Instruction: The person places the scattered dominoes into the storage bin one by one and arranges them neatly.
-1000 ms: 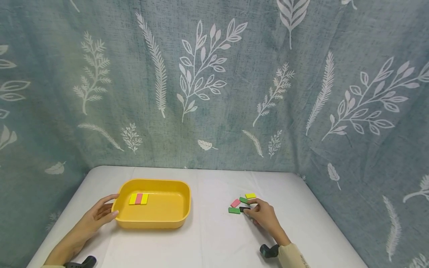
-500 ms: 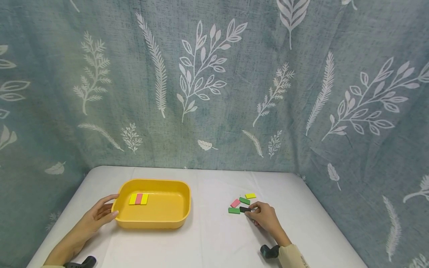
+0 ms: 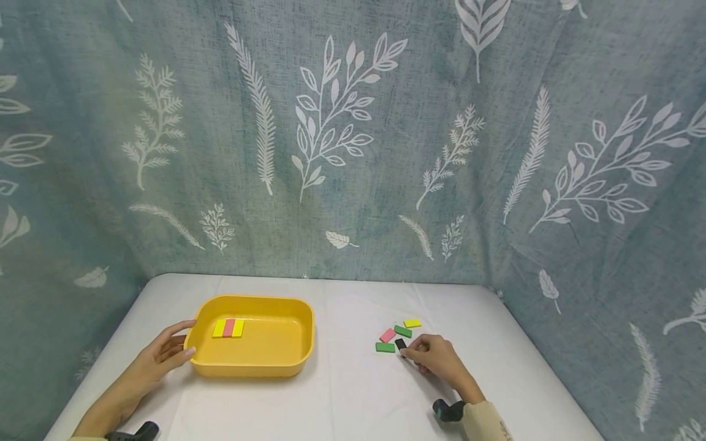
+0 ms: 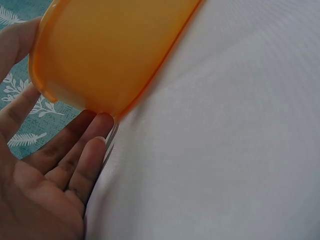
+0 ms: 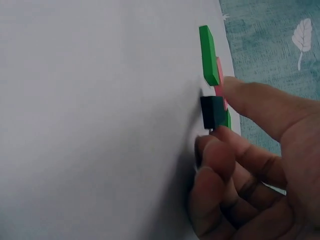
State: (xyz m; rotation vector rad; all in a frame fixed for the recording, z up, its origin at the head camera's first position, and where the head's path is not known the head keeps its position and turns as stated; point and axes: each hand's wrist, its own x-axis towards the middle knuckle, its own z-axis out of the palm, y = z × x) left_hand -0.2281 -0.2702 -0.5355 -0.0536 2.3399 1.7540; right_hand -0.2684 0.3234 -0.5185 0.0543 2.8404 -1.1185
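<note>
My left hand [image 3: 156, 353] rests at the left end of a yellow tray [image 3: 276, 370], fingertips and thumb against its rim and outer wall. In the left wrist view those fingers [image 4: 92, 165] are loosely extended beside the tray. On the right, my right hand [image 3: 439, 358] pinches a small black rectangular block [image 3: 400, 344] between thumb and fingertips, close over the cloth. The right wrist view shows the black block [image 5: 210, 112] end-on, near a green block [image 5: 209, 55]. In the head view, a pink block [image 3: 388, 335] and a second green block [image 3: 402, 331] lie just beyond it.
Inside the tray, a pink block [image 3: 228, 328] lies side by side between two yellow ones. Another yellow block [image 3: 412, 323] lies at the back of the loose group. A white cloth [image 3: 353, 398] covers the table, and a patterned curtain [image 3: 364, 245] hangs behind.
The black block has turned from lying crosswise to pointing toward the person, with my right hand on it. My left hand and the tray stay put.
</note>
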